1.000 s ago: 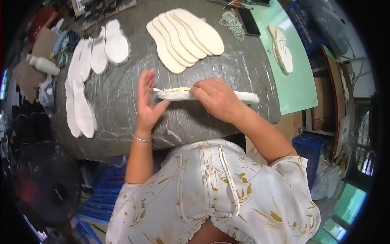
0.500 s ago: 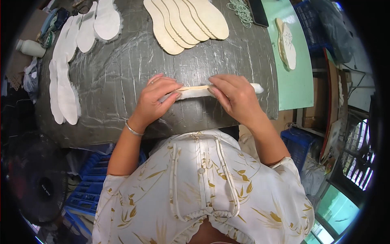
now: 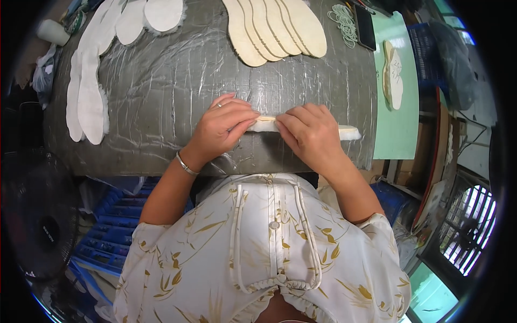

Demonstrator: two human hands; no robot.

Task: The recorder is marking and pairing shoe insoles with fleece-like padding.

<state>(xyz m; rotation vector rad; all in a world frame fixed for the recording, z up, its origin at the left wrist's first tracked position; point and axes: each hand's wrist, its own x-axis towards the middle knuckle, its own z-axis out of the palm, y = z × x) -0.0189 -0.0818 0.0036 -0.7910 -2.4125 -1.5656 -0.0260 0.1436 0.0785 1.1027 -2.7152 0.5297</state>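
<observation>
Edge-on near the table's front, a fleece insole [image 3: 264, 126] with a cream layer and white fluffy pile spans both hands. My left hand [image 3: 225, 125] pinches its left part between thumb and fingers. A short stretch farther right, my right hand [image 3: 309, 133] is closed on the same insole, and its right end sticks out past the hand. Both hands' fingers hide parts of the edge. Beyond them lies an overlapping row of cream insole pieces [image 3: 247, 35]. White fleece-edged insoles [image 3: 90, 110] lie along the table's left side.
Dark plastic covers the table [image 3: 177, 81]. At far right are a cord bundle [image 3: 344, 24], a phone [image 3: 364, 27] and a green board [image 3: 398, 134] bearing an insole pair [image 3: 396, 81]. A fan [image 3: 43, 226] and blue crates [image 3: 107, 242] stand lower left.
My view has shifted, so the table's things sit elsewhere in the picture. My hands are closer together on the insole, and more of its right end shows past my right hand.
</observation>
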